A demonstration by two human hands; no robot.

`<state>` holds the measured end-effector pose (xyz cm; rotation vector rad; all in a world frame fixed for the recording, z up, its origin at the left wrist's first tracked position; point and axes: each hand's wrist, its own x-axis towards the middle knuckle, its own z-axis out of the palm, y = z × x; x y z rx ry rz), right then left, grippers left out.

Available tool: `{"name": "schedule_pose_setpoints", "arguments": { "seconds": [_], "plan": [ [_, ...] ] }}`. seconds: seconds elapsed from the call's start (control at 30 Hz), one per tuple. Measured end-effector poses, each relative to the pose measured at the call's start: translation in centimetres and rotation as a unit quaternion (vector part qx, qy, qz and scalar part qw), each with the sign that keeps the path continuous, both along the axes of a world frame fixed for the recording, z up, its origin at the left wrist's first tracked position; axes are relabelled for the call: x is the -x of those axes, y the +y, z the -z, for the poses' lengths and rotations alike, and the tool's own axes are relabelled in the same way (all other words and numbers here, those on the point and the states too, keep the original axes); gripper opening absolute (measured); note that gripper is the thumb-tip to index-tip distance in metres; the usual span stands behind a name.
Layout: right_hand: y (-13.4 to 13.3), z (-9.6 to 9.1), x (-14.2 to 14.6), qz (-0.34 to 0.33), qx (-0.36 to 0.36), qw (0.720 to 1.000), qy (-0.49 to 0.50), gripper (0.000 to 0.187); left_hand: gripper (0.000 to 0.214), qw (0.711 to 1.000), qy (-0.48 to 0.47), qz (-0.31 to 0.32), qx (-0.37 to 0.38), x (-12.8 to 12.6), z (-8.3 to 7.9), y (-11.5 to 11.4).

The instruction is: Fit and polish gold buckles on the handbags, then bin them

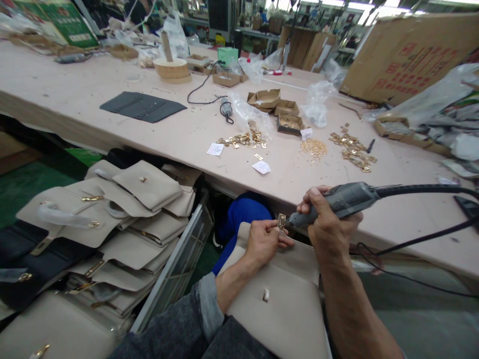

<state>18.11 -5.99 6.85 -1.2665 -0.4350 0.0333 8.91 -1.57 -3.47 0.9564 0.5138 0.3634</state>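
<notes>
One bare left hand pinched a gold plate at the edge of a beige bag, apparently steadying it for the power tool clasped in the right hand; whether its tip touched was unclear.

A smooth, beige leather-like bag lies at the near centre, its flap opened toward the far side. A gold rectangular metal plate stands at the flap's far edge; a grey cylindrical power screwdriver points leftward at it.
</notes>
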Motion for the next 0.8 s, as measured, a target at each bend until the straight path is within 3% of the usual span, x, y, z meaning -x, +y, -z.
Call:
{"name": "schedule_pose_setpoints", "arguments": {
  "seconds": [0.23, 0.5, 0.8],
  "plan": [
    [0.0, -0.2, 0.7, -0.033, 0.017, 0.999, -0.034, 0.022, 0.026, 1.000, 0.000, -0.004, -0.009, 0.0, -0.1, -0.1],
    [-0.3, -0.9, 0.3, -0.214, 0.083, 0.973, -0.029, 0.022, 0.017, 0.999, 0.011, -0.025, -0.030, 0.0, 0.4, -0.9],
    [-0.1, -1.1, 0.1, -0.271, 0.111, 0.956, -0.034, 0.024, 0.018, 0.997, -0.040, -0.043, -0.043, 0.5, 0.5, -1.2]
  ]
}}
